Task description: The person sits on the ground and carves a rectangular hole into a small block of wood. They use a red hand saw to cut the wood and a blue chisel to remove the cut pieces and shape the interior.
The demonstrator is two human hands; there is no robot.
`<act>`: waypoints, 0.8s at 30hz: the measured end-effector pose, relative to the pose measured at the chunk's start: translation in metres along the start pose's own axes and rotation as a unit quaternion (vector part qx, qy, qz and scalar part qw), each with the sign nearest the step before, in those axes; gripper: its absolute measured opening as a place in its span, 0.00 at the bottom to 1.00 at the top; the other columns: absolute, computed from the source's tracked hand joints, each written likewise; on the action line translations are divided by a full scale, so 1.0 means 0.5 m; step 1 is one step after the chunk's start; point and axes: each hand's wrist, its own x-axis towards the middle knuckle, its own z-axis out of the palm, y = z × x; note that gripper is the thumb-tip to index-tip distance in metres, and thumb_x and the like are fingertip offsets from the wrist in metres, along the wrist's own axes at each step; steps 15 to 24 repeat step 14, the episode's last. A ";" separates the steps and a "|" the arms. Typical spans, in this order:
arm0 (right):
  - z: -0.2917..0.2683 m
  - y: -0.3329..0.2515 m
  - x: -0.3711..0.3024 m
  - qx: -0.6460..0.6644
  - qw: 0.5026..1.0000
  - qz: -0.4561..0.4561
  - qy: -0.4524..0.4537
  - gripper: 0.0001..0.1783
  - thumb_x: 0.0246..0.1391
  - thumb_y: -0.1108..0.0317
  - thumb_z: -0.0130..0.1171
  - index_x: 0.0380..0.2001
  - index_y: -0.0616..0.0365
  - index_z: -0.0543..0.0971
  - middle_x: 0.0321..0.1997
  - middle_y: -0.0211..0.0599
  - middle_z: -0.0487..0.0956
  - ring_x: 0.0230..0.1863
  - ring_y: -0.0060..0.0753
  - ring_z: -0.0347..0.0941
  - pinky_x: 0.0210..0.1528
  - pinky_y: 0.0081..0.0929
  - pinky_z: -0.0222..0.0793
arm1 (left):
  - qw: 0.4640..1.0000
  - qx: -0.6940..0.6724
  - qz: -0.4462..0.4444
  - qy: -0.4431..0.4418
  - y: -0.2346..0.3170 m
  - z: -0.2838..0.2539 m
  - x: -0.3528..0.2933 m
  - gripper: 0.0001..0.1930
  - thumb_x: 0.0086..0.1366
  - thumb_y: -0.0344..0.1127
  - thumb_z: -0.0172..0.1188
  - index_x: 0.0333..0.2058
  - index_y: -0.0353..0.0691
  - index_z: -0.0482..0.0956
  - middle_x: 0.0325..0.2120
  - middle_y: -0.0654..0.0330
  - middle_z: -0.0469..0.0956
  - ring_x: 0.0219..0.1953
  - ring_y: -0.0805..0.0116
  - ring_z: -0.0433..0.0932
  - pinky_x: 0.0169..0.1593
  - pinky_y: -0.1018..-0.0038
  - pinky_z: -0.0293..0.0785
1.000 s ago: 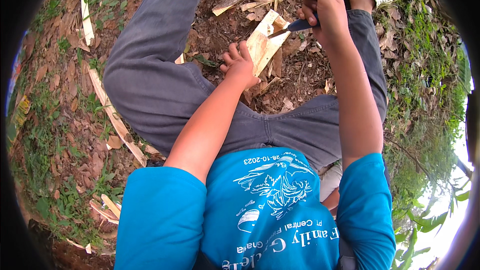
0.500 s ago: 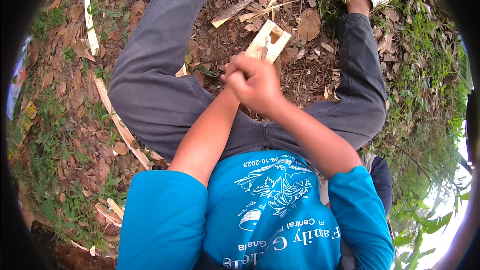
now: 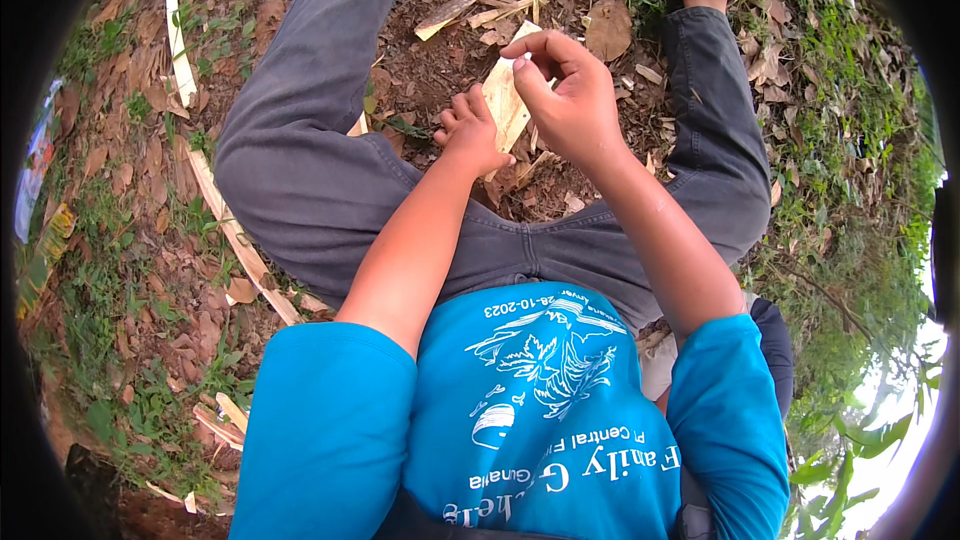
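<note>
Between my hands is a pale, flat-faced piece of wood [image 3: 507, 112], tilted with its far end up to the right. My left hand [image 3: 468, 132] grips its left edge near the close end, thumb toward the bottom and fingers bent along the side. Over the far end, my right hand [image 3: 578, 98] is closed, index finger curled and thumb tip near it. Whatever lies in that pinch, if anything, is too small to make out. The hand partly hides the wood's right side.
My legs in dark grey trousers [image 3: 300, 130] spread to both sides. Beyond the wood lie a split stick [image 3: 455, 12] and thin wood slivers among dry leaves. A long pale wood strip [image 3: 235, 235] runs along the left. Green plants [image 3: 840, 70] grow at the right.
My hands were together over the wood, whose notched end showed. Now they are apart, the right one moved farther out to the far end, and a broad flat face of the wood shows.
</note>
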 end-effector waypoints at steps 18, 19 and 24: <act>0.090 0.171 -0.169 0.274 0.857 0.437 -0.014 0.43 0.70 0.59 0.55 0.79 0.53 0.46 0.39 0.33 0.77 0.21 0.18 0.70 0.14 0.19 0.66 | 1.000 -0.015 0.005 0.015 -0.018 0.022 0.009 0.73 0.41 0.48 0.85 0.73 0.41 0.35 0.67 0.43 0.52 0.65 0.38 0.58 0.59 0.41 0.64; 0.090 0.171 -0.169 0.274 0.857 0.437 -0.014 0.43 0.70 0.59 0.55 0.79 0.53 0.46 0.39 0.33 0.77 0.21 0.18 0.70 0.14 0.19 0.66 | 1.000 -0.015 0.005 0.015 -0.018 0.022 0.009 0.73 0.41 0.48 0.85 0.73 0.41 0.35 0.67 0.43 0.52 0.65 0.38 0.58 0.59 0.41 0.64; 0.090 0.171 -0.169 0.274 0.857 0.437 -0.014 0.43 0.70 0.59 0.55 0.79 0.53 0.46 0.39 0.33 0.77 0.21 0.18 0.70 0.14 0.19 0.66 | 1.000 -0.015 0.005 0.015 -0.018 0.022 0.009 0.73 0.41 0.48 0.85 0.73 0.41 0.35 0.67 0.43 0.52 0.65 0.38 0.58 0.59 0.41 0.64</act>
